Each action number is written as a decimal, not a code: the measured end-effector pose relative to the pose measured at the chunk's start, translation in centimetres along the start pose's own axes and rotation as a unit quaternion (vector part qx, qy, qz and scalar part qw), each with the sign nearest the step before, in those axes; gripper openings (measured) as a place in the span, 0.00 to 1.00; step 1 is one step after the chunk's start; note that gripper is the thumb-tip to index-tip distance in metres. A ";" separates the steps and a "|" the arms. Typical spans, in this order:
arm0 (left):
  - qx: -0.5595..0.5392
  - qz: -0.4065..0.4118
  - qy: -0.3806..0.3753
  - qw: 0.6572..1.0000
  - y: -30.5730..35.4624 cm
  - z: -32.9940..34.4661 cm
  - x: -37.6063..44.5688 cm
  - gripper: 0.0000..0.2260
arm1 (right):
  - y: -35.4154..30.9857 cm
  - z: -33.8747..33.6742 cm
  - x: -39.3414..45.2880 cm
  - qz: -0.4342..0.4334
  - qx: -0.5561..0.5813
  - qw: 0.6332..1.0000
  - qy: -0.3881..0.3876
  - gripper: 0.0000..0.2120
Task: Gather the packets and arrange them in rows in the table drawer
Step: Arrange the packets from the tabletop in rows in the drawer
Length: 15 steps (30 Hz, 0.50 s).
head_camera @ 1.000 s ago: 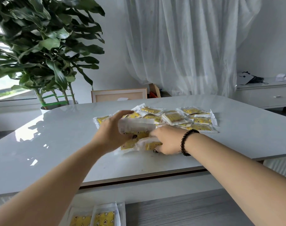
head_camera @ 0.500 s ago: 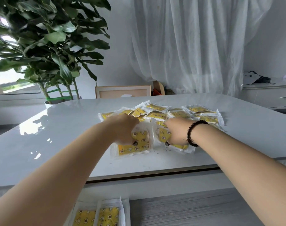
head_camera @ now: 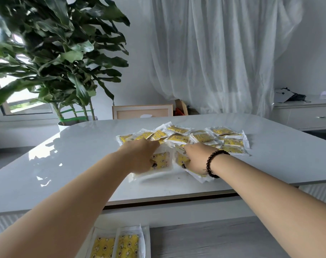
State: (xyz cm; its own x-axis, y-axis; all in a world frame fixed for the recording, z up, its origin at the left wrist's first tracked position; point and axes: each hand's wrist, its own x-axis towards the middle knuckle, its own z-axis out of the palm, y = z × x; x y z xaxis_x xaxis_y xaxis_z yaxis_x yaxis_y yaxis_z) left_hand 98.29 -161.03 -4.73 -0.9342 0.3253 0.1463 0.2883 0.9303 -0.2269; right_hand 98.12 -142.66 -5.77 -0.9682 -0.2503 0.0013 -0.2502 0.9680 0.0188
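Both hands now sit further into the packet pile (head_camera: 186,138) mid-surface (head_camera: 84,146) vs. a sec ago. Left hand (head_camera: 140,157) pins a near packet (head_camera: 161,161), right hand (head_camera: 195,157) pins another; grip w/ curled fingers (fingertips hidden). Two packets (head_camera: 117,246) already lie in the drawer, near left, so gathering's prob early.

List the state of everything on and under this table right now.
left hand: holding a packet against the table
right hand: on another packet
packet pile: loose, overlapping
drawer: open, two packets side by side inside
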 end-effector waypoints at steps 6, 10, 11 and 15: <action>-0.050 -0.031 -0.018 0.998 -0.1 -3.7 -4.0 0.15 | 0.3 -2.8 -2.8 0.037 0.180 0.982 0.040 0.16; -0.071 -0.045 -0.014 0.996 0.5 -5.6 -7.7 0.10 | 0.1 -4.5 -6.3 0.060 0.292 0.954 0.029 0.16; -0.082 -0.052 -0.016 0.995 0.8 -5.8 -8.8 0.09 | 0.2 -4.6 -7.0 0.055 0.310 0.949 0.021 0.16; -0.104 -0.060 -0.044 0.992 2.0 -4.9 -12.5 0.08 | 0.6 -4.6 -9.5 0.087 0.354 0.931 0.018 0.29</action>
State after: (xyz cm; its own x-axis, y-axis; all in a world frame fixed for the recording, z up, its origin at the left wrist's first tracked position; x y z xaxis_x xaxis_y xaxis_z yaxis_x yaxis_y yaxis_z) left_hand 111.59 -162.44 -2.32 -0.9765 0.2026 0.0734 0.2025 0.9792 -0.0086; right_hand 107.17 -139.77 -1.15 -0.9968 -0.0765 -0.0225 -0.0437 0.7601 -0.6483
